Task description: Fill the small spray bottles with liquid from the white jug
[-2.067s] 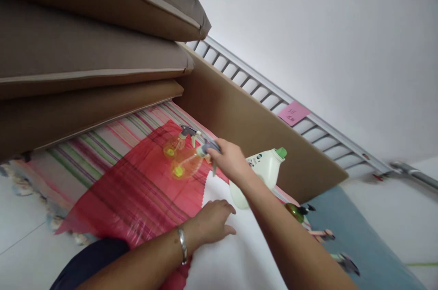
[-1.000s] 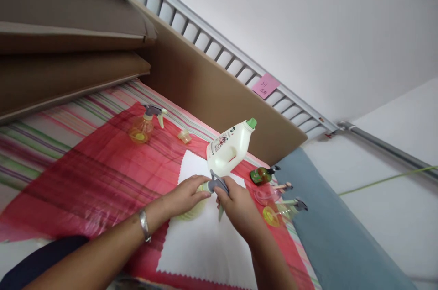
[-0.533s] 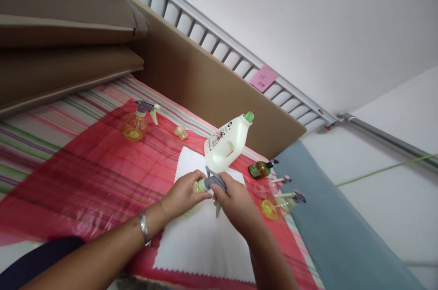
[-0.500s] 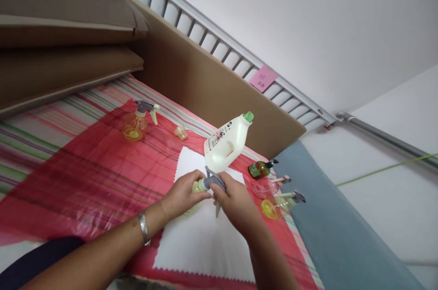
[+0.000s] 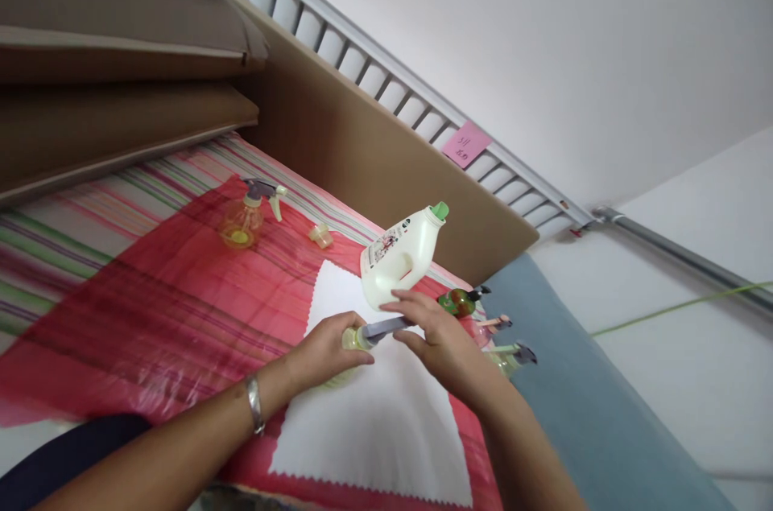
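My left hand [image 5: 331, 350] is wrapped round the neck of a clear spray bottle [image 5: 353, 338], whose body is mostly hidden by the hand. Its grey spray head [image 5: 386, 327] points toward my right hand [image 5: 431, 334]. The fingers of that hand are spread around the head's far end; whether they touch it, I cannot tell. Beneath both hands lies a white cloth [image 5: 368, 447] with zigzag edges. Just beyond stands a white jug [image 5: 402, 249] with a green spout and a label.
At the left is another spray bottle [image 5: 241, 223] with yellow liquid, and near it a small clear cap [image 5: 320, 235]. A green pump bottle [image 5: 459, 301], a pink bottle [image 5: 480, 331] and a grey-headed sprayer [image 5: 510, 356] stand right. Red plastic sheeting [image 5: 181, 286] covers the striped cloth.
My right hand has let go of the spray head and moved right, its fingers opening. The spray head has turned. My left hand keeps its hold on the bottle.
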The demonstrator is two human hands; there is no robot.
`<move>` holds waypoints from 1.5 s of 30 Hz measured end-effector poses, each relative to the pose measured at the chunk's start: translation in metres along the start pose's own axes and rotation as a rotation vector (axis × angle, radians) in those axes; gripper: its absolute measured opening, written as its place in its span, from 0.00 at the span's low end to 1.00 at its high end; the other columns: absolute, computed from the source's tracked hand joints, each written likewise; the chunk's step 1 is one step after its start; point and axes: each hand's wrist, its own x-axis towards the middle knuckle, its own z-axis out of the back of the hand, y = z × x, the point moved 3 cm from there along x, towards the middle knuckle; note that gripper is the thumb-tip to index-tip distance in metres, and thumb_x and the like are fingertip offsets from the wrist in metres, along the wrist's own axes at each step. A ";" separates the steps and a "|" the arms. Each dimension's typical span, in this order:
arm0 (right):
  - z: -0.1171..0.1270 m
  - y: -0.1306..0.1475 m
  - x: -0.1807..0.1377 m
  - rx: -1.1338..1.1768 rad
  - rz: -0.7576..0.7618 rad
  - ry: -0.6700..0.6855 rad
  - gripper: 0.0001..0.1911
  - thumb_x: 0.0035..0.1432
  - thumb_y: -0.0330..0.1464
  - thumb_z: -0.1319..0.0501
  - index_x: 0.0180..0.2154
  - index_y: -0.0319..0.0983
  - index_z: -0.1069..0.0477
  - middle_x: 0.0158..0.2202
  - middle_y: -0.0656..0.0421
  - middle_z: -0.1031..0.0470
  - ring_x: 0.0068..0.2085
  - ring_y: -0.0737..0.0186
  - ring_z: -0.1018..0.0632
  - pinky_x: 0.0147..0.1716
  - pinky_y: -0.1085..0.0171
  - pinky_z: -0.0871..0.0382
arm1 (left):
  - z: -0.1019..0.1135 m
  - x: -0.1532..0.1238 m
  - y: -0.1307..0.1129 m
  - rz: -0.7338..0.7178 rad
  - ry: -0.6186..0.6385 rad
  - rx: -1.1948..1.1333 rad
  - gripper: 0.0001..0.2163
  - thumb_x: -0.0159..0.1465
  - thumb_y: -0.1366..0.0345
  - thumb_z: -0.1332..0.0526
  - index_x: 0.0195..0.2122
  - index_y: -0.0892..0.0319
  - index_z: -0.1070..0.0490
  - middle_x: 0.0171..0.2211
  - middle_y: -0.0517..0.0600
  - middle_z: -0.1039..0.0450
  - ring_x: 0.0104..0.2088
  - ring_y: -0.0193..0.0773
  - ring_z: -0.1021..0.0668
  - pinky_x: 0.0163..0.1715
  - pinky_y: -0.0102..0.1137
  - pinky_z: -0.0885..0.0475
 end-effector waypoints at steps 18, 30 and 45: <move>-0.021 0.007 0.001 0.217 -0.047 -0.098 0.22 0.55 0.27 0.48 0.50 0.48 0.33 0.49 0.61 0.27 0.49 0.61 0.28 0.47 0.60 0.34 | -0.006 -0.003 0.005 -0.017 -0.002 0.116 0.18 0.49 0.62 0.32 0.41 0.57 0.30 0.40 0.49 0.28 0.41 0.42 0.27 0.43 0.33 0.33; 0.028 -0.052 -0.037 0.844 -0.127 -0.683 0.26 0.50 0.33 0.36 0.52 0.49 0.35 0.44 0.60 0.26 0.41 0.63 0.24 0.40 0.63 0.29 | 0.000 -0.002 0.000 -0.040 0.021 0.123 0.15 0.52 0.61 0.35 0.40 0.58 0.31 0.39 0.49 0.28 0.40 0.40 0.27 0.42 0.31 0.34; -0.177 -0.120 -0.039 1.383 -0.697 -0.789 0.18 0.31 0.37 0.31 0.29 0.40 0.31 0.27 0.60 0.23 0.31 0.57 0.22 0.34 0.56 0.26 | -0.013 -0.011 0.012 -0.093 0.181 0.400 0.33 0.42 0.60 0.29 0.51 0.50 0.37 0.50 0.48 0.32 0.50 0.47 0.31 0.51 0.39 0.39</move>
